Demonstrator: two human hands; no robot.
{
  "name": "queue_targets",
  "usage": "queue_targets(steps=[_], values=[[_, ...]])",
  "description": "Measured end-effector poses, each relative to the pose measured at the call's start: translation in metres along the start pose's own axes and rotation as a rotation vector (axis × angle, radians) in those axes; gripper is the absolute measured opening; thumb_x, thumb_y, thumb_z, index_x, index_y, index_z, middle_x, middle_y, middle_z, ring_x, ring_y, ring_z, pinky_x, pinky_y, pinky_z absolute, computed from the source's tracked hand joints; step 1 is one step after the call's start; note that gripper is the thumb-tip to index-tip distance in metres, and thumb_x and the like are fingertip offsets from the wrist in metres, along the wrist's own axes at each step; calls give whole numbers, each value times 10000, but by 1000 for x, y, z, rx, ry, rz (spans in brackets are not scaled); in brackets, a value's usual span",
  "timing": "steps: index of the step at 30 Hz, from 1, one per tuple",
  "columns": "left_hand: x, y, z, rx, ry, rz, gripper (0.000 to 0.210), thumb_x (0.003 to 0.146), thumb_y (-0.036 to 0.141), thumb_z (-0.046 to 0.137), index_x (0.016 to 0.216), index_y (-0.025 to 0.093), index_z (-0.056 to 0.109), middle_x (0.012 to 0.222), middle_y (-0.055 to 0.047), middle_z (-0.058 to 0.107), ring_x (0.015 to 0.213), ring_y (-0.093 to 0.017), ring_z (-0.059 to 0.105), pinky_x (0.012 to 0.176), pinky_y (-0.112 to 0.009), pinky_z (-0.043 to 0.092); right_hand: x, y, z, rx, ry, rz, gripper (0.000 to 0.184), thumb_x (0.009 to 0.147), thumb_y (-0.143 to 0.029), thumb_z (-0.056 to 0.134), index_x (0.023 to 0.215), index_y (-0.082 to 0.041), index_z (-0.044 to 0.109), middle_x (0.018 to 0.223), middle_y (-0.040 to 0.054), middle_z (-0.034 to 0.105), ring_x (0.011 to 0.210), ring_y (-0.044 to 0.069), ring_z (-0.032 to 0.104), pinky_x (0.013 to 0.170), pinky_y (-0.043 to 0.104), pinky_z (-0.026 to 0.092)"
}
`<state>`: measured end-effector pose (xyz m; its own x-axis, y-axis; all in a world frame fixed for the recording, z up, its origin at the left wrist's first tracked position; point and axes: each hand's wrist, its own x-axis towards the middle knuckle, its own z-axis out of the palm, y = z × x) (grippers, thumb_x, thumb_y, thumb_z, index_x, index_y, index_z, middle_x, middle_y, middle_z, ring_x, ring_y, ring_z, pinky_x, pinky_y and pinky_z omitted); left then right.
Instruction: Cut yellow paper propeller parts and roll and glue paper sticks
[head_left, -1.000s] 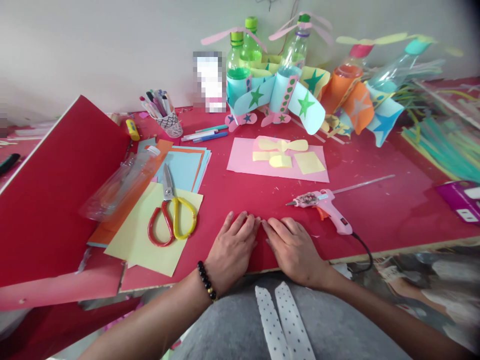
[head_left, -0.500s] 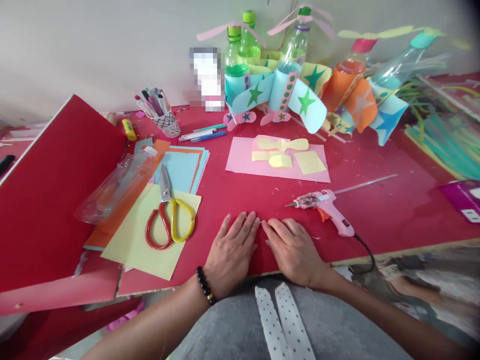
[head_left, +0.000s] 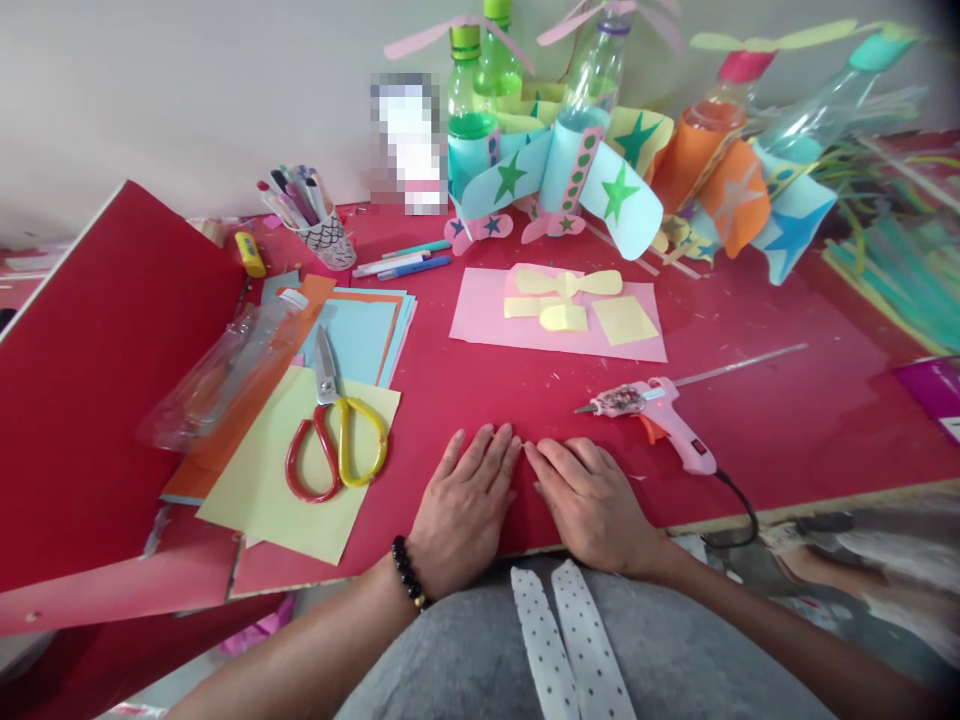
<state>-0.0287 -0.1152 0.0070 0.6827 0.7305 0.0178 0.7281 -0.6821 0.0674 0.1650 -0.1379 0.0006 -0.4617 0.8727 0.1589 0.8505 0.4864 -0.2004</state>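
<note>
My left hand lies flat on the red tabletop near its front edge, palm down with the fingers stretched out. Beside it rests my right hand, palm down, its fingers slightly bent. Their index-side fingertips almost meet, and a tiny pale sliver shows between them, too small to identify. Whatever lies under the palms is hidden. To the right is a pink hot glue gun with a clear glue stick in its back. Scissors with one red and one yellow handle lie left, on yellow paper.
Yellow paper cutouts lie on a pink sheet. Bottle planes with paper wings stand behind. A pen cup, loose pens, blue paper, a clear plastic bottle and a red board occupy the left.
The view has shifted slightly, so the things at the back sit a little higher and wider apart. Both hands keep their place and pose on the table.
</note>
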Motion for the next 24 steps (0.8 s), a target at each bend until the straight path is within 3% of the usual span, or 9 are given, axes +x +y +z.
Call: queue_targets(steps=[13,19,24], values=[[0,4,-2,-11,-1,-18,467,952,266,298,1406,165,338,1486,-36,294,1353,-229,295,1131,-458,226,-2,-1,2,7,-25,12,380,925,-185,414,1277,-92,520,1169,86,594,910,251,451,767,415,390],[-1,0,-1,-121,37,-19,457,943,237,328,1398,195,353,1464,-39,344,1340,-230,322,1131,-497,214,-1,-4,-1,-4,-10,16,357,926,-184,410,1248,-97,537,1156,94,593,923,256,449,778,415,393],[-7,-21,-10,-257,159,-188,466,941,221,327,1405,178,329,1475,-66,320,1372,-197,264,1117,-434,293,0,-6,-5,7,8,31,339,925,-208,426,1228,-119,551,1136,103,591,926,259,457,782,414,396]])
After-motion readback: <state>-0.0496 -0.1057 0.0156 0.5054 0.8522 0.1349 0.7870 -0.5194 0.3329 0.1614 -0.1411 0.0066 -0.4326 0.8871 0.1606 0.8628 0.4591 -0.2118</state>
